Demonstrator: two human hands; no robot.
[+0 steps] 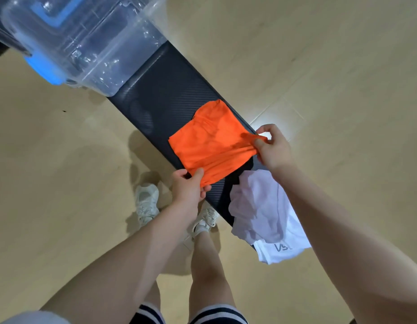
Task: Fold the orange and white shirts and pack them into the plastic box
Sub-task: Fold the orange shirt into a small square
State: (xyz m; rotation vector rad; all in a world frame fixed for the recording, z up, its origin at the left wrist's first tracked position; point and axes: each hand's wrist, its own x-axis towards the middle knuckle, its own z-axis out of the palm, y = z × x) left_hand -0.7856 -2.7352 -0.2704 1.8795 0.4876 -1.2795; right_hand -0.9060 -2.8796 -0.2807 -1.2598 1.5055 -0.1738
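Note:
An orange shirt [212, 141], folded to a rough square, lies on a narrow dark bench [160, 94]. My left hand [190, 187] pinches its near corner, and my right hand [274, 148] pinches its right corner, lifting that edge slightly. A crumpled white shirt [263, 213] with dark lettering lies at the bench's near end, hanging over the edge, under my right forearm. A clear plastic box [90, 43] with blue latches stands at the bench's far end, its lid resting on it.
The bench stands on a tan tiled floor [331, 66]. My legs and white sneakers [146, 202] are on the floor just left of the bench's near end.

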